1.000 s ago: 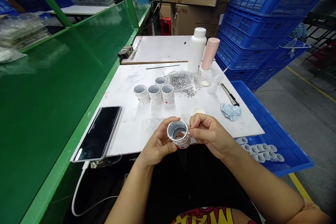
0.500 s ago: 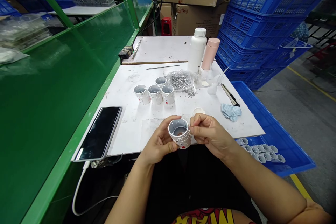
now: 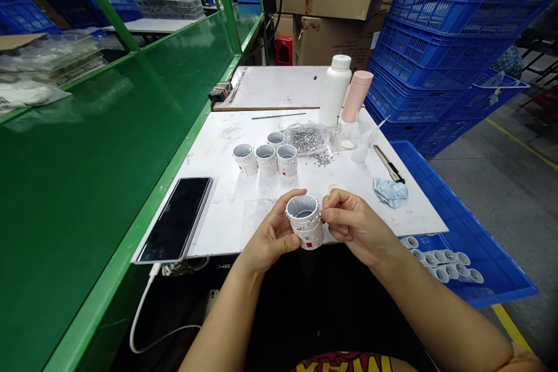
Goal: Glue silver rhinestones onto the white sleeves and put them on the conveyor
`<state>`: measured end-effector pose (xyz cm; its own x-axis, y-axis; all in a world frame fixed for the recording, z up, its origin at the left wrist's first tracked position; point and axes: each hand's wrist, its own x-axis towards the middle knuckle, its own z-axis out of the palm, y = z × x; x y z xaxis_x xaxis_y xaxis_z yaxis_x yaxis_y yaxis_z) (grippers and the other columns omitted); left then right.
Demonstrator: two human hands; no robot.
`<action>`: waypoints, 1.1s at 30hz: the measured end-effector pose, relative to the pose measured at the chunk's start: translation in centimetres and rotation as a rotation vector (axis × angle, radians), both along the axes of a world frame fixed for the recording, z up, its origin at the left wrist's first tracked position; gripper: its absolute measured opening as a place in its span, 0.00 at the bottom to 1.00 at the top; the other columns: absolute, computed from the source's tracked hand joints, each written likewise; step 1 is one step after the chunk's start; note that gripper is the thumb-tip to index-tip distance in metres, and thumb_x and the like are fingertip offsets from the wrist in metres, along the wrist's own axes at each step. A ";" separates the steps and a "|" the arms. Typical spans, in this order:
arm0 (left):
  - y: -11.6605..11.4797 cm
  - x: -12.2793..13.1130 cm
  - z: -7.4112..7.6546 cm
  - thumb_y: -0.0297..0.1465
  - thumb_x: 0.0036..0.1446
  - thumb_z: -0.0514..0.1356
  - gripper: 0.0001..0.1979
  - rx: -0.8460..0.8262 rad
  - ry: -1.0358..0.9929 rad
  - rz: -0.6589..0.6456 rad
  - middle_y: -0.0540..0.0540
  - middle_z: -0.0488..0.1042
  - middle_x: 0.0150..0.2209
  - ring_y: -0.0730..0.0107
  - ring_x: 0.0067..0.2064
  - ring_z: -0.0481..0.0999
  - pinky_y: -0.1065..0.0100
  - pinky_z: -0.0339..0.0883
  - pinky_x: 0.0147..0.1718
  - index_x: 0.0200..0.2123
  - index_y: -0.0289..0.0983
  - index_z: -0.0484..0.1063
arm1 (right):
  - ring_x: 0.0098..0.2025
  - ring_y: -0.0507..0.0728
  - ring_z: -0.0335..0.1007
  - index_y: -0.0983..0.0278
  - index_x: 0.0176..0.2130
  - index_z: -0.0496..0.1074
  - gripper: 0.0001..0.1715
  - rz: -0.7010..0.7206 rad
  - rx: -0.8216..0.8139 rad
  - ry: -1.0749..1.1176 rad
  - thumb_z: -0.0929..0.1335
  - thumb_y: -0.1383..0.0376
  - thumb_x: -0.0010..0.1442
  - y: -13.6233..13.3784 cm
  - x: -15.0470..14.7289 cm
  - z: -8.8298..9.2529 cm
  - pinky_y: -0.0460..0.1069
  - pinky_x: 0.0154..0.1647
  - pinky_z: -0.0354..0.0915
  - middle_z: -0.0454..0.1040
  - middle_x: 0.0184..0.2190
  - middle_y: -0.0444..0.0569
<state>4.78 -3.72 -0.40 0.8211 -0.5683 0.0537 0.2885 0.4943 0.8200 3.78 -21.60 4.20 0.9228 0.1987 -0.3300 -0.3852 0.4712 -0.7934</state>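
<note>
Is bright and even across the white tabletop (image 3: 226, 189), with soft, faint shadows. Shines in pale streaks off the green surface (image 3: 113, 139) (glossy, evidently). Dims toward the upper-left background. Looks crisp centrally, stretched and softer toward the edges.

White cylinder (image 3: 307, 229), short, open-topped, held roughly upright, opening tipped slightly toward camera. Inner wall grey and smooth, rim pale. Outer wall covered with small raised bits and ridges; red square seen low on front, small dark marking just above. Gripped from left side by left hand (image 3: 274, 238), thumb pressed on lower front. Right side met near rim by fingertips of right hand (image 3: 355, 221), spot there partly covered. Base not shown. Held at near edge of white table (image 3: 218, 221).
</note>
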 end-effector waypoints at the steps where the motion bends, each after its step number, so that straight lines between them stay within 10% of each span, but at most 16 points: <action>1: 0.0 0.0 0.0 0.29 0.48 0.70 0.37 -0.010 0.008 -0.004 0.45 0.75 0.45 0.68 0.42 0.75 0.70 0.67 0.42 0.60 0.46 0.63 | 0.15 0.41 0.44 0.64 0.26 0.63 0.20 0.002 -0.018 -0.018 0.77 0.66 0.42 -0.1 -0.1 -0.1 0.41 0.15 0.40 0.65 0.20 0.37; 5: 0.2 0.1 0.1 0.33 0.48 0.70 0.39 -0.095 0.060 -0.056 0.42 0.76 0.46 0.58 0.47 0.77 0.60 0.67 0.48 0.62 0.46 0.59 | 0.24 0.48 0.61 0.61 0.35 0.69 0.12 -0.084 -0.342 -0.414 0.73 0.62 0.52 -0.6 -0.7 -0.2 0.44 0.22 0.58 0.70 0.30 0.44; 7: 0.4 0.2 0.1 0.35 0.49 0.69 0.40 -0.142 0.096 -0.093 0.40 0.76 0.45 0.55 0.46 0.78 0.57 0.67 0.48 0.63 0.45 0.57 | 0.44 0.58 0.68 0.59 0.50 0.69 0.28 -0.062 -0.638 -0.739 0.75 0.61 0.50 -0.9 -1.0 0.0 0.52 0.41 0.68 0.70 0.46 0.52; 10: 0.7 0.3 0.1 0.36 0.47 0.69 0.43 -0.155 0.137 -0.135 0.39 0.77 0.43 0.50 0.46 0.78 0.54 0.68 0.47 0.64 0.41 0.55 | 0.65 0.68 0.51 0.57 0.62 0.59 0.49 0.094 -0.954 -1.056 0.77 0.60 0.45 -1.0 -0.8 0.6 0.63 0.63 0.54 0.58 0.62 0.55; 15: 0.8 0.3 0.1 0.39 0.49 0.68 0.41 -0.147 0.133 -0.178 0.34 0.74 0.49 0.45 0.50 0.76 0.53 0.69 0.47 0.64 0.39 0.56 | 0.65 0.70 0.53 0.58 0.60 0.60 0.46 0.058 -1.046 -1.238 0.76 0.56 0.46 -0.4 -0.2 0.6 0.65 0.64 0.54 0.65 0.57 0.56; 25: -0.1 0.2 0.7 0.36 0.50 0.70 0.40 -0.019 0.151 0.066 0.40 0.78 0.43 0.56 0.44 0.80 0.64 0.70 0.42 0.62 0.43 0.55 | 0.60 0.65 0.62 0.61 0.64 0.56 0.38 0.015 -1.300 -1.105 0.69 0.60 0.59 -4.4 3.5 1.2 0.60 0.56 0.64 0.63 0.61 0.58; 33: -0.1 0.4 0.7 0.37 0.51 0.68 0.36 -0.041 0.182 0.097 0.40 0.78 0.42 0.58 0.42 0.80 0.65 0.69 0.44 0.61 0.39 0.58 | 0.44 0.63 0.72 0.68 0.40 0.75 0.14 0.263 -1.845 -0.575 0.61 0.72 0.62 -6.0 12.6 -0.8 0.52 0.44 0.63 0.76 0.41 0.61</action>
